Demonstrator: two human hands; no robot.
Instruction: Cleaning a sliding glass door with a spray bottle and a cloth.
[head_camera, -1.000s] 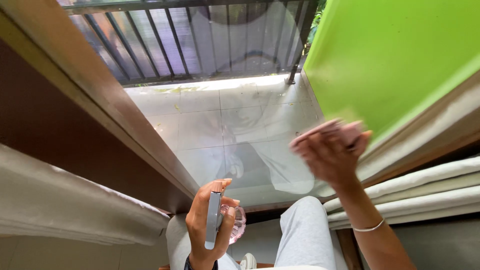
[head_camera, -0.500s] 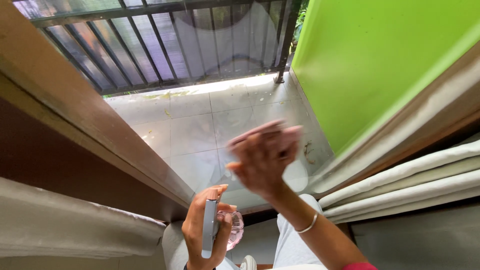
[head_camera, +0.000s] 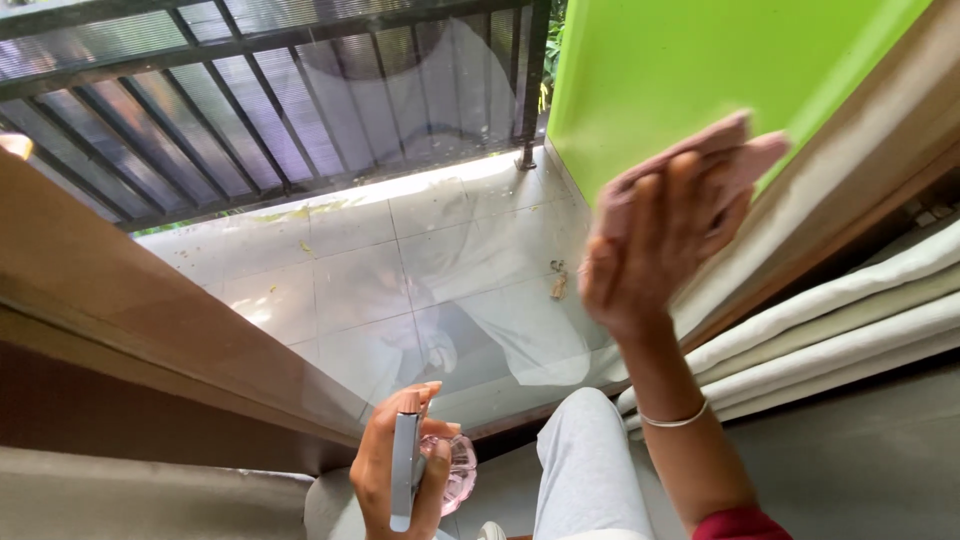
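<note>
Both hands are up at a large clear glass door pane (head_camera: 400, 290). Right hand (head_camera: 660, 240) is raised with fingers spread flat, pressing a folded pale pink cleaning cloth (head_camera: 715, 150) against the glass near the pane's right edge; a thin silver bracelet (head_camera: 672, 418) circles its wrist. Left hand (head_camera: 395, 470) sits low at the bottom of the view, fingers curled round a pink translucent spray bottle (head_camera: 452, 470) with a grey trigger head (head_camera: 404, 470), held just in front of the glass and well apart from the cloth.

Behind the pane lies a balcony floor of pale square tiles (head_camera: 340, 280), scattered with bits of leaf litter, and a small brownish scrap (head_camera: 559, 283) rests on it not far from the right hand. A dark metal railing (head_camera: 250, 110) with upright bars closes the far side. A bright green wall (head_camera: 680, 60) stands to the right, just beyond the cloth. A brown wooden door frame (head_camera: 130, 300) runs across the left, and a second wooden frame (head_camera: 860, 170) slants along the right, beside folds of cream curtain fabric (head_camera: 850, 320). Light grey trousers (head_camera: 590, 470) show below, between the two arms. Faint reflections cloud the middle of the glass.
</note>
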